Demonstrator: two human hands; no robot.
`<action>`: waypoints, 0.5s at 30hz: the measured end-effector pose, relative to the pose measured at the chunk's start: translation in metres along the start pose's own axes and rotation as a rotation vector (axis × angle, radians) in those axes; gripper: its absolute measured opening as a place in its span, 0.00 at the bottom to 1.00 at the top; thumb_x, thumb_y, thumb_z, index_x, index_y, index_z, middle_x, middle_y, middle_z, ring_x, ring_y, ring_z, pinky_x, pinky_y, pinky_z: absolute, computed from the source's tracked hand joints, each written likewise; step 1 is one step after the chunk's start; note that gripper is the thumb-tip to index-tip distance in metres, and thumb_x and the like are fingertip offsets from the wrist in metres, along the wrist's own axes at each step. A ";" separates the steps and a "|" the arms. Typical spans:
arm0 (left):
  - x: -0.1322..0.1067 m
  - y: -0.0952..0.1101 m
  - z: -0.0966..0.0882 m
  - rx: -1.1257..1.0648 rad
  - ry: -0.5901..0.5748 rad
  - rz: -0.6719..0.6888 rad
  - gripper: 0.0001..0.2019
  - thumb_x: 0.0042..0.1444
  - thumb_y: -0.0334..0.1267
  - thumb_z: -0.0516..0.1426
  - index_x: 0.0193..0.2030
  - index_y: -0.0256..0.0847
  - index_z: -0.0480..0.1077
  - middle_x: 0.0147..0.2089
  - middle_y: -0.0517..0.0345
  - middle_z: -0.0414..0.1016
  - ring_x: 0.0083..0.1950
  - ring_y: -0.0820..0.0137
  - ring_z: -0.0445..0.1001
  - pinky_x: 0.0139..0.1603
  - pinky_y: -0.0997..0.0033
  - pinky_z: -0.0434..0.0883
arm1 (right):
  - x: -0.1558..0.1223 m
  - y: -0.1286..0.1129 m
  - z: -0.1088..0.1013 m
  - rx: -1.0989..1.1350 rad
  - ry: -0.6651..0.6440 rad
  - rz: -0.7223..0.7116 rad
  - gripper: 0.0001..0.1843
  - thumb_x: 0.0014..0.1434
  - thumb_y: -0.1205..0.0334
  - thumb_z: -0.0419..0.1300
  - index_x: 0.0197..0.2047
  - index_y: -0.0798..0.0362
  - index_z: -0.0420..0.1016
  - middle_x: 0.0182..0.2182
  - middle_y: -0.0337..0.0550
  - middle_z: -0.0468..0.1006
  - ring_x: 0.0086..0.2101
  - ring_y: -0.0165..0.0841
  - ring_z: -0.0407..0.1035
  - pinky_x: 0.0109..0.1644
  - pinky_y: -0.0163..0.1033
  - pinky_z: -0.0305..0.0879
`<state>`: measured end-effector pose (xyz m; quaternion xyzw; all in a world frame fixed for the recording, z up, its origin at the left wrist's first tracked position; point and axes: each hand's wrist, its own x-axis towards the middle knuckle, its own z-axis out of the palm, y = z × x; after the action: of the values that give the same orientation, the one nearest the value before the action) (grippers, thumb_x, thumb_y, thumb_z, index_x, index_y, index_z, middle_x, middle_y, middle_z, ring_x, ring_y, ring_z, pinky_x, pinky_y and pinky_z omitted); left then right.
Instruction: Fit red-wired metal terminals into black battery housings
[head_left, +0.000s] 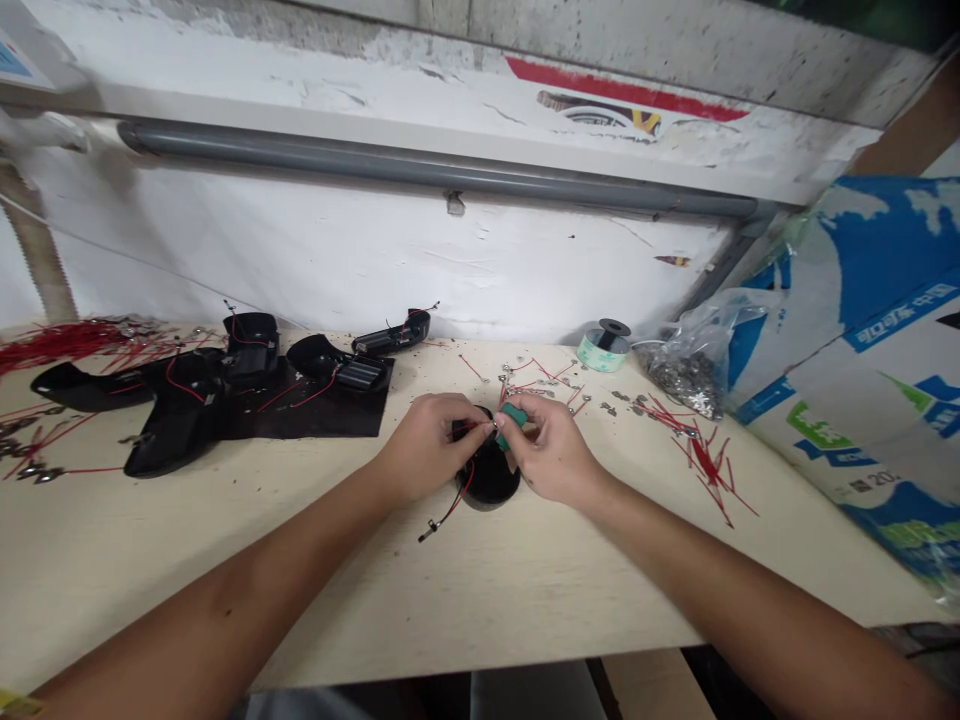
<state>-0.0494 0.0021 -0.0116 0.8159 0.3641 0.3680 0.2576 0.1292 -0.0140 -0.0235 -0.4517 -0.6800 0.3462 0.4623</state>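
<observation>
A black curved plastic housing (491, 487) lies on the bench between my hands. My right hand (559, 455) pinches a small dark green piece (513, 428) over the housing's upper part; its material is unclear. Thumb and fingers pressed together, my left hand (429, 445) meets it from the other side, at a tiny bright spot that I cannot make out. A red and black wire lead (463, 492) runs out of the housing toward the lower left and ends in a small dark connector (428, 531). My fingers hide the housing's far end.
Similar black housings (176, 410) stand at the left, some on a black mat (330, 418). Red wires (64, 343) pile up behind them; more red wires (709, 460) lie at right. A tape roll (602, 350), a bag of metal parts (686, 370) and a large carton (870, 370) border the bench.
</observation>
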 end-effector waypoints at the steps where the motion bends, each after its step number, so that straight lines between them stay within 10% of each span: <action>1: 0.000 0.000 0.000 -0.005 0.007 -0.013 0.08 0.61 0.37 0.58 0.35 0.41 0.79 0.33 0.58 0.78 0.35 0.71 0.73 0.37 0.70 0.67 | 0.000 0.000 0.000 -0.001 0.008 -0.006 0.12 0.62 0.57 0.59 0.31 0.55 0.69 0.24 0.37 0.65 0.23 0.27 0.59 0.23 0.32 0.56; 7: 0.004 -0.007 0.004 -0.314 0.160 -0.182 0.17 0.53 0.37 0.64 0.50 0.36 0.74 0.36 0.55 0.78 0.40 0.68 0.76 0.47 0.67 0.72 | 0.007 0.000 -0.004 0.098 0.136 -0.038 0.13 0.63 0.55 0.59 0.32 0.56 0.71 0.26 0.40 0.71 0.28 0.30 0.65 0.30 0.33 0.61; 15: 0.004 -0.007 0.006 -0.383 0.127 -0.150 0.10 0.56 0.42 0.63 0.36 0.37 0.78 0.37 0.53 0.80 0.40 0.67 0.76 0.45 0.67 0.71 | 0.007 -0.003 0.000 0.114 0.076 -0.120 0.12 0.64 0.57 0.59 0.31 0.55 0.71 0.27 0.39 0.71 0.31 0.31 0.65 0.36 0.34 0.63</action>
<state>-0.0455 0.0084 -0.0187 0.6979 0.3625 0.4610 0.4111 0.1267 -0.0084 -0.0186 -0.3959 -0.6671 0.3386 0.5325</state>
